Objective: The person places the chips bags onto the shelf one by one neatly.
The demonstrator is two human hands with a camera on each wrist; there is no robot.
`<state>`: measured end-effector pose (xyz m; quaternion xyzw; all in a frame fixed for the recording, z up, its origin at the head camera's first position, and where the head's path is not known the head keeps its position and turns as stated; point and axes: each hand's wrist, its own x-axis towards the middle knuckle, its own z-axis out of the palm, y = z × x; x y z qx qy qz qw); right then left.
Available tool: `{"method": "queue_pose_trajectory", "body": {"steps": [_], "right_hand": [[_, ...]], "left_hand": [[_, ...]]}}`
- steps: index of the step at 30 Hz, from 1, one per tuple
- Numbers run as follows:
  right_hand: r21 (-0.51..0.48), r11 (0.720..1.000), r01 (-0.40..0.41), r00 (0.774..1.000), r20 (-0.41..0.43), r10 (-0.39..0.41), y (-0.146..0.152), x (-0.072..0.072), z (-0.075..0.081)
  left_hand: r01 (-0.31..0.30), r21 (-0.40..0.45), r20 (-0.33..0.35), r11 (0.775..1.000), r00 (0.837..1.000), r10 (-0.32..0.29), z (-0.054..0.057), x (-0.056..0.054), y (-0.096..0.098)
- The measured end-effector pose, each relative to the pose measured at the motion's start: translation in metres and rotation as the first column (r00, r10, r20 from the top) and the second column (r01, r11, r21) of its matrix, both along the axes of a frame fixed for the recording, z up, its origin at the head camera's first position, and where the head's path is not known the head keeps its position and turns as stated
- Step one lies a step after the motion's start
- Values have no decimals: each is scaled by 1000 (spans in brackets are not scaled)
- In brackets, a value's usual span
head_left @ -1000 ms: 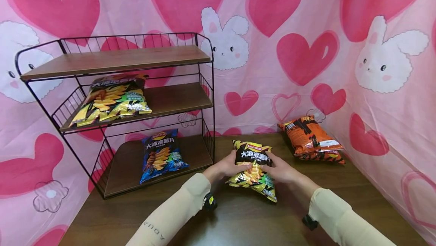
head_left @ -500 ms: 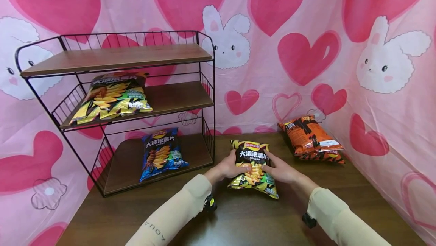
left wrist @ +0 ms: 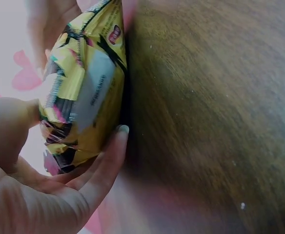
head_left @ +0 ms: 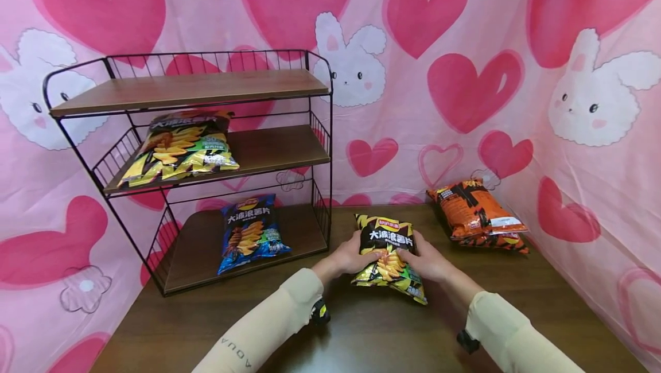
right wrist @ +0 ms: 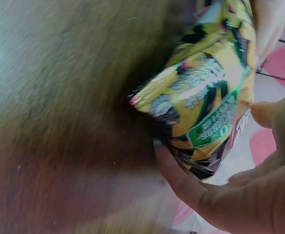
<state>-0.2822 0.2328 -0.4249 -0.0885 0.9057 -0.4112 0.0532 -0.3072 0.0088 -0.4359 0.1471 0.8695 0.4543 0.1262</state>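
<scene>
Between both hands is a yellow-and-black bag of potato chips (head_left: 388,261), its printed front facing up and toward me in the head view. My left hand (head_left: 349,256) grips its left side, thumb on the front. On the opposite side my right hand (head_left: 430,258) holds it the same way. The left wrist view shows the left thumb and fingers around one edge of the bag (left wrist: 91,97), close to the tabletop. In the right wrist view, fingers of the right hand (right wrist: 250,190) reach under the bag's edge; whether the bag touches the table is unclear.
A black wire rack (head_left: 289,146) with brown boards stands at left. A yellow-and-black chip bag (head_left: 181,149) lies on its middle shelf, a blue chip bag (head_left: 253,234) on its bottom shelf. Orange chip bags (head_left: 477,212) are stacked at the table's (head_left: 372,333) back right.
Both hands keep their grip on the yellow-and-black bag, which has shifted only slightly. The whole head view has moved a little, so the scene sits slightly further right.
</scene>
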Motion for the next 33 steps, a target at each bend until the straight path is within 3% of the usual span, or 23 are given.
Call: {"method": "queue_pose_trajectory", "body": {"steps": [6,18,25,33], "right_hand": [[144,990,-7,998,-59,16,-13,8,4],[170,985,41,999,-42,-34,-26,14,-3],[70,994,79,996,34,-82,-18,13,-8],[-161,981,104,989,125,-84,-11,6,-15]], "left_hand": [[-7,-10,-11,1000,1000,6,4,1,-2],[6,-33,-44,999,999,-8,-2,-1,-3],[1,-43,-33,999,999,-3,-1,2,-6],[-12,3,-17,1000,1000,12,-3,3,-5]]}}
